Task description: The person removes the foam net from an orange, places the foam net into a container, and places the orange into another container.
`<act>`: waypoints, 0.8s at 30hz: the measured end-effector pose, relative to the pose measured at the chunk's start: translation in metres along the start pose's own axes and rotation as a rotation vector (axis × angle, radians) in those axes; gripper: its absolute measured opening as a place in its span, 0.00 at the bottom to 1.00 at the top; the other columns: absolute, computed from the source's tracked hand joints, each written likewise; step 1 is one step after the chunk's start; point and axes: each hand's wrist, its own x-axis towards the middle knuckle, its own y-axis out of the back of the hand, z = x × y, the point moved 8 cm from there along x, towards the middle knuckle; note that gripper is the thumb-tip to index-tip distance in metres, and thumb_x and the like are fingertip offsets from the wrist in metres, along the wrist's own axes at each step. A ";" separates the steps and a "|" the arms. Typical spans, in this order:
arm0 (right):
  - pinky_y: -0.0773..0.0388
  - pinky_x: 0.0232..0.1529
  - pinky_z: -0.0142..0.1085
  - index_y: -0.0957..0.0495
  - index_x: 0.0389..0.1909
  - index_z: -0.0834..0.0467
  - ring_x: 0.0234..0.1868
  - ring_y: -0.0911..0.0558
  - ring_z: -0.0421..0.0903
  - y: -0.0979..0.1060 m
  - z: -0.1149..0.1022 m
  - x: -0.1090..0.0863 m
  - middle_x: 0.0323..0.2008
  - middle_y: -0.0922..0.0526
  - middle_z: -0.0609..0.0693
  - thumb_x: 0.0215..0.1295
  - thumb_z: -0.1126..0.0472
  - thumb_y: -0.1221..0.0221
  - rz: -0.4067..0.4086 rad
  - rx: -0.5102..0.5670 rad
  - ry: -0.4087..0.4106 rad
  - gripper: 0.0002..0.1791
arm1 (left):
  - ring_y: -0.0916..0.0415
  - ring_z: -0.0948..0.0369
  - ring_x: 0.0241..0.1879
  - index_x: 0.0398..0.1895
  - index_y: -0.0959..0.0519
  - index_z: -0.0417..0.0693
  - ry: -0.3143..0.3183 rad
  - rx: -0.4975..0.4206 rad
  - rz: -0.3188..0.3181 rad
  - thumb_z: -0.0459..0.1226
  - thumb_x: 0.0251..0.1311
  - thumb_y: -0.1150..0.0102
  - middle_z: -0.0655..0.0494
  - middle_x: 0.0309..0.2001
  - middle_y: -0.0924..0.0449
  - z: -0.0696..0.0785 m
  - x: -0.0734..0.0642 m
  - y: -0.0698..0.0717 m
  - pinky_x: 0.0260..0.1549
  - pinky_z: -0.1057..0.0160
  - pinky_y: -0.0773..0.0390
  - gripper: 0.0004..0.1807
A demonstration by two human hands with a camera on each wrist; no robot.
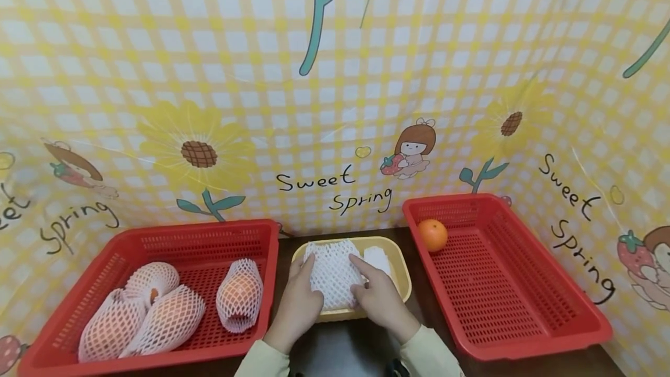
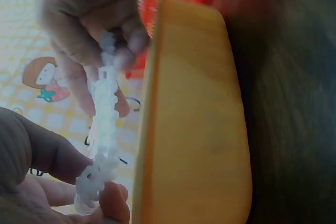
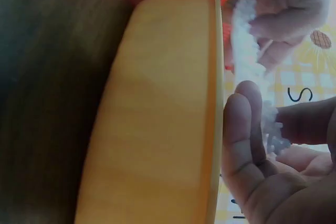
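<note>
A white foam net sleeve (image 1: 335, 275) lies flat between my two hands, above the yellow tray (image 1: 404, 275). My left hand (image 1: 299, 302) pinches its left side, thumb on the near face. On the opposite side my right hand (image 1: 384, 302) pinches it likewise. Both wrist views show the net (image 2: 105, 111) edge-on, thin and with no fruit inside, just over the tray's rim (image 3: 216, 103). Another piece of white foam net (image 1: 377, 259) is in the tray, to the right of the held one.
At the left, a red basket (image 1: 204, 227) contains several round orange-coloured fruits in foam nets (image 1: 239, 295). A bare orange (image 1: 432, 235) sits in the far left corner of the right red basket (image 1: 531, 339). Behind stands a yellow checked cloth (image 1: 324, 121); the table (image 1: 335, 348) is dark.
</note>
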 end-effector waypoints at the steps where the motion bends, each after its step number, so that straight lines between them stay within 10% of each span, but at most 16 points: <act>1: 0.21 0.22 0.34 0.34 0.72 0.67 0.19 0.22 0.42 0.000 0.001 0.002 0.34 0.17 0.61 0.61 0.78 0.46 0.001 -0.015 -0.005 0.34 | 0.37 0.40 0.65 0.73 0.39 0.28 0.002 0.029 0.008 0.19 0.46 0.49 0.29 0.73 0.48 -0.001 0.001 -0.001 0.57 0.42 0.31 0.42; 5: 0.23 0.20 0.33 0.35 0.73 0.65 0.16 0.24 0.41 -0.002 0.006 0.011 0.16 0.27 0.50 0.61 0.79 0.47 0.001 -0.057 -0.038 0.36 | 0.35 0.36 0.64 0.71 0.37 0.26 -0.028 0.160 0.041 0.18 0.45 0.47 0.31 0.73 0.46 0.002 0.005 -0.002 0.56 0.39 0.29 0.41; 13: 0.25 0.21 0.34 0.35 0.72 0.67 0.13 0.31 0.40 -0.017 0.007 0.027 0.49 0.18 0.63 0.55 0.77 0.46 -0.037 -0.249 0.005 0.38 | 0.31 0.35 0.59 0.69 0.37 0.23 -0.010 0.280 0.022 0.21 0.49 0.40 0.27 0.73 0.47 -0.001 0.012 -0.009 0.46 0.41 0.22 0.39; 18: 0.21 0.36 0.41 0.30 0.68 0.67 0.37 0.17 0.51 -0.025 0.006 0.033 0.61 0.24 0.64 0.55 0.74 0.41 -0.070 -0.354 0.016 0.35 | 0.28 0.37 0.55 0.66 0.33 0.22 0.039 0.382 -0.008 0.26 0.51 0.35 0.27 0.72 0.47 -0.004 0.013 -0.014 0.36 0.43 0.19 0.36; 24: 0.27 0.58 0.56 0.21 0.58 0.67 0.59 0.22 0.62 -0.032 0.000 0.031 0.55 0.19 0.65 0.61 0.68 0.37 -0.065 -0.464 0.097 0.22 | 0.27 0.35 0.52 0.58 0.24 0.25 -0.046 0.556 0.060 0.31 0.50 0.32 0.25 0.67 0.39 0.002 0.009 -0.014 0.32 0.40 0.19 0.30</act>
